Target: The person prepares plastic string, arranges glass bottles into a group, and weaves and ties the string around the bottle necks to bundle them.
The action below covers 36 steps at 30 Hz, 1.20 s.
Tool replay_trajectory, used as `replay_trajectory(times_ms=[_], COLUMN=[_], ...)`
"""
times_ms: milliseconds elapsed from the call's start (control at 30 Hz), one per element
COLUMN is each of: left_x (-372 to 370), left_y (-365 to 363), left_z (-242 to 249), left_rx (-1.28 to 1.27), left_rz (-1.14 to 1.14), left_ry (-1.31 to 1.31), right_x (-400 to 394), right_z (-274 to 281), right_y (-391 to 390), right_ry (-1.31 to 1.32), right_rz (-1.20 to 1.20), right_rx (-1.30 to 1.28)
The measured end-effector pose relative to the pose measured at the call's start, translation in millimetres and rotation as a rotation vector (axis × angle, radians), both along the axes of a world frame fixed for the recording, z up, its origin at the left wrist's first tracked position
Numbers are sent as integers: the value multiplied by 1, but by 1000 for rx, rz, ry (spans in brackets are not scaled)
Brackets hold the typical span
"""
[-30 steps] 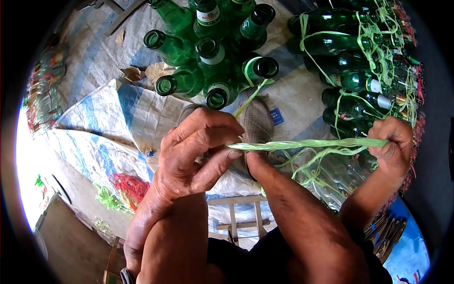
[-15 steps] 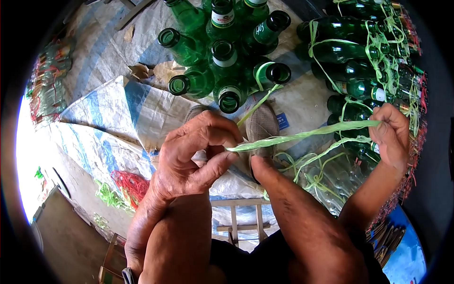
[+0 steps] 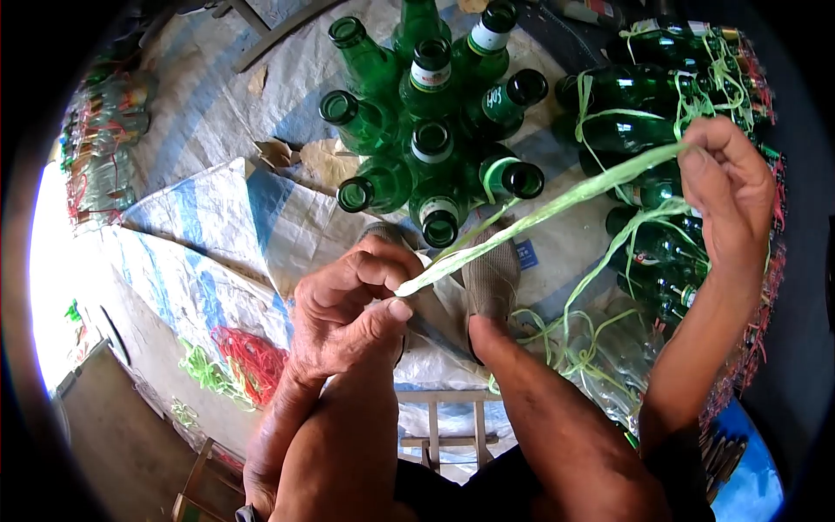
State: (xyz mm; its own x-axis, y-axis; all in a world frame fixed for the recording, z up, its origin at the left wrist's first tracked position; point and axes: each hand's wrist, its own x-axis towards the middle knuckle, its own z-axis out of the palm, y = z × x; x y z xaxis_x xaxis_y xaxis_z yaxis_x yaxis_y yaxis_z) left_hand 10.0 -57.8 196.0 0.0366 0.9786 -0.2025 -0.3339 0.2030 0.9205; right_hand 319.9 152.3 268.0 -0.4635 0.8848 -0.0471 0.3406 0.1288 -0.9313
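Note:
A light green strip of plastic twine [image 3: 539,213] stretches slantwise between my two hands. My left hand [image 3: 352,304], closed at thumb and forefinger, pinches its lower end above my left knee. Higher up at the right, my right hand [image 3: 731,187] grips the other end with closed fingers, near the stacked bottles. In front of my feet stands a cluster of several upright green glass bottles [image 3: 432,146]. A thinner green strand [image 3: 478,228] runs from the nearest right-hand bottle towards my left hand. How that strand passes behind the bottles is hidden.
Tied green bottles [image 3: 639,130] lie stacked at the right, with loose twine hanging from them. Clear bottles [image 3: 100,174] are stacked at far left. A red twine heap [image 3: 250,361] and green twine [image 3: 204,370] lie on the striped sheet [image 3: 200,196]. A wooden frame [image 3: 439,398] stands between my legs.
My right hand has risen, tilting the twine upward to the right. My left hand has moved slightly lower and left, keeping its pinch. The view has shifted, so the bottles appear lower.

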Motion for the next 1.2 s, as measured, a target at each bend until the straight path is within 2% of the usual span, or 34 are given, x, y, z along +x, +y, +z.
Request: replay_trajectory(times_ms=[133, 200, 267, 333, 400, 500, 533, 567, 600, 667, 733, 800, 833, 933, 967, 1067, 1100, 1200], left_x=[-2, -1, -3, -1, -2, -3, -4, -4, -5, -5, -7, -7, -8, -9, -10, -11, -11, -11], left_y=[-7, -7, -8, -6, -7, -9, -10, -10, -10, -10, -9, -8, -7, -5, -4, -4, -3, 0], left_z=[0, 1, -1, -6, -11, -18, -20, -24, -24, -23, -24, -26, -26, -26, -26, -29, -30, -33], left_rx=[-113, -99, -101, -43, -37, -38, -49, -37, -45, -62, -62, -68, -74, -102, -115, -118, -123, -137], left_rz=[17, 60, 94, 143, 184, 247, 265, 262, 276, 305, 315, 321, 321, 346, 360, 365, 371, 390], left_ry=[-139, -162, -176, -178, -233, -280, -307, -229, -274, -364, -381, -385, -380, -406, -422, -459, -468, -502], right_x=[-38, -54, -70, -94, -119, -146, -153, -157, -162, -178, -191, -205, -214, -229, -227, -229, -230, -231], right_z=[6, -2, -2, -9, -6, -12, -13, -10, -5, -12, -15, -27, -25, -32, -29, -12, -19, -18], right_y=[23, 38, 48, 58, 55, 62, 65, 67, 68, 75, 71, 85, 84, 85, 83, 85, 89, 97], right_ry=[-15, -12, -83, -72, -51, 82, 173, 147, 120, 25, -2, 20, -11, -206, -191, -364, -310, -387], right_rz=[165, 253, 292, 313, 279, 287, 310, 334, 359, 363, 345, 418, 423, 392, 386, 451, 444, 397], right_rx=[222, 399, 426, 607, 591, 413, 284, 269, 254, 316, 516, 557, 438, 784, 772, 529, 456, 476])
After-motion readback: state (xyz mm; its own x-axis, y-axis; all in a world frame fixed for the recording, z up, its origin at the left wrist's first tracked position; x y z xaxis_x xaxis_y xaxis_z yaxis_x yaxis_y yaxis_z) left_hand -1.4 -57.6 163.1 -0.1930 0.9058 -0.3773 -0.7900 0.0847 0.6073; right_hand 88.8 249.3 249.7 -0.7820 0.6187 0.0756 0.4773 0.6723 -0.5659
